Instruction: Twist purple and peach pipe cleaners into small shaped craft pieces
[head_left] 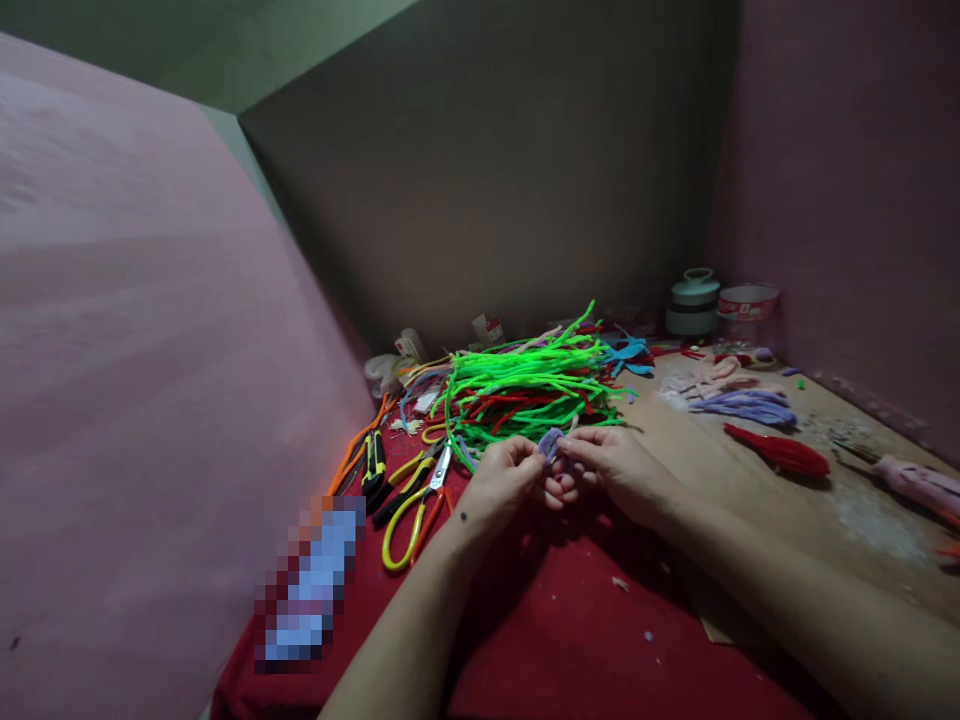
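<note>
Between my two hands is a small purple piece of fuzzy pipe cleaner point(550, 444), bent into a loop. My left hand point(510, 472) pinches its left side between thumb and fingers. On the other side, my right hand point(600, 458) grips it with thumb and forefinger, its other fingers curled below. Just behind the hands lies a large heap of green pipe cleaners point(525, 385), with some red ones among them. To the left of my left hand rest scissors point(420, 510) with yellow and orange handles.
Pliers point(409, 485) and a yellow-black cutter point(373, 462) lie at the left. Rightward are purple pipe cleaners point(742, 407), a red bundle point(780, 452) and a glue gun point(911, 482). A lidded pot point(693, 305) and a tub point(748, 310) stand by the back wall. A red cloth point(555, 640) covers the front.
</note>
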